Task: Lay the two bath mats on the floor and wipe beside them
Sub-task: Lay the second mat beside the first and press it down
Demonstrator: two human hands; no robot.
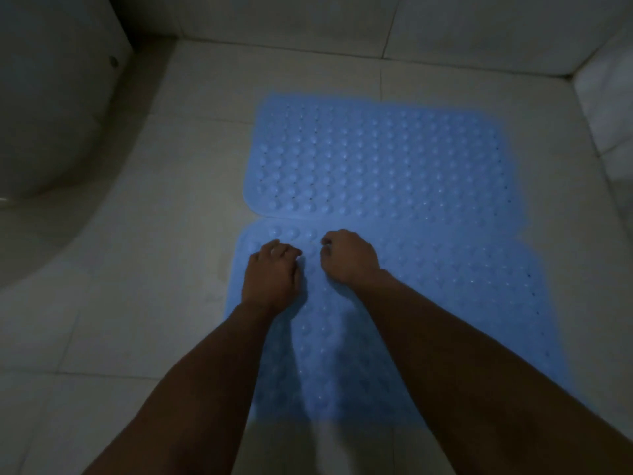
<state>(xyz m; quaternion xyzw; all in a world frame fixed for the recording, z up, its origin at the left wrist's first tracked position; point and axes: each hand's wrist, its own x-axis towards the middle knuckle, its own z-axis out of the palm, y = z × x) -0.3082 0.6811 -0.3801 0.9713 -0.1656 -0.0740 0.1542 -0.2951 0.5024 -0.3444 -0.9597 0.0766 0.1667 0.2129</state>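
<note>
Both hands, left (272, 277) and right (349, 257), fingers curled, on near mat (445, 303).

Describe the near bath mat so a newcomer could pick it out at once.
Start at the white toilet base on the left of the tiled floor. Two blue bubble-textured rubber mats lie end to end to its right. The near mat is the one under both hands; the far mat is untouched.
</note>
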